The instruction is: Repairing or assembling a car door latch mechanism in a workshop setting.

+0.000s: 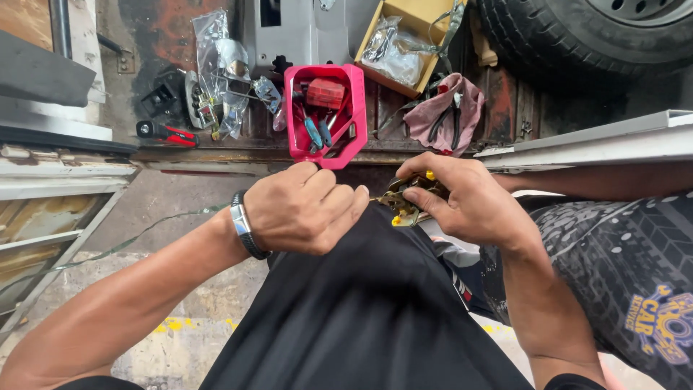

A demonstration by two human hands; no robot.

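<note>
My right hand (469, 206) grips a small brass-coloured metal mechanism with yellow plastic bits (406, 206), held above my black-clothed lap. My left hand (307, 209), wearing a dark wristband, is clenched just left of the part; a thin tool shaft seems to run from it to the part, mostly hidden by the fingers. Both hands hover in front of a red plastic tool tray (326, 119) holding screwdrivers and a red box.
A rusty metal ledge (216, 148) carries clear plastic bags of small parts (220, 72), a red-handled tool (167, 133), a cardboard box (404, 43) and a pink cloth with pliers (444, 112). A tyre (577, 36) stands top right. Another person's patterned trouser leg (621, 253) is at right.
</note>
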